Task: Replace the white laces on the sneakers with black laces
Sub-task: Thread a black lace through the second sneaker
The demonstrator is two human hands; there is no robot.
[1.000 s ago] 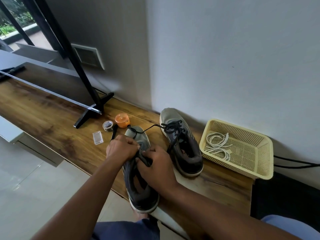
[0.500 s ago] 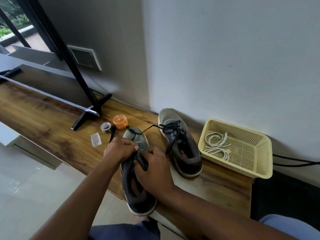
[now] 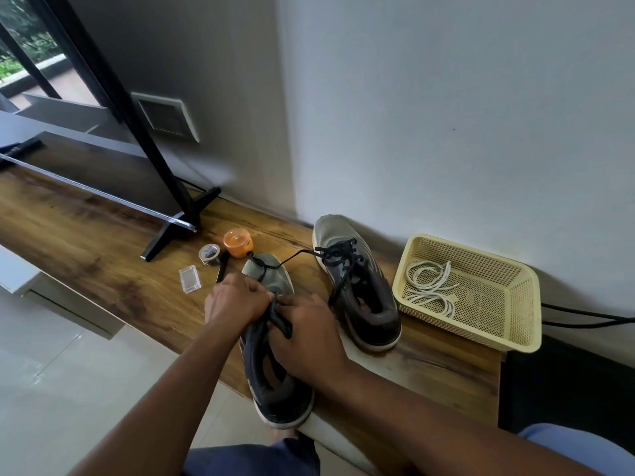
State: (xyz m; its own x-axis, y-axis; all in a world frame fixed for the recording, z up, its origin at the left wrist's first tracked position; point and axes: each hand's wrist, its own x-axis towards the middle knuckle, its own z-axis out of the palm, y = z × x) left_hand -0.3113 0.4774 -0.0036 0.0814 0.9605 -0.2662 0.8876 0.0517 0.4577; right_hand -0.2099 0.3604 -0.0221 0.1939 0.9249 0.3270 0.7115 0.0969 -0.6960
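Lacing near sneaker [image 3: 275, 379] at shelf edge. Left hand [image 3: 237, 298] and right hand [image 3: 309, 341] both pinching black lace [image 3: 280, 322] over eyelets. Far sneaker [image 3: 360, 286] laced. White laces [image 3: 429, 286] in basket [image 3: 515, 341]. Next, likely: thread remaining eyelets, pull snug.

near sneaker [image 3: 275, 379] left of far sneaker [image 3: 357, 290] | basket [image 3: 508, 334] right, old laces [image 3: 429, 286] inside | both on shelf [image 3: 86, 249]

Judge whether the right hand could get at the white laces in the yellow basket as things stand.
Probably yes. The white laces lie loose in the open-topped yellow basket, to the right of the far sneaker, nothing covering them. But the right hand is pinching the black lace; it must let go first.
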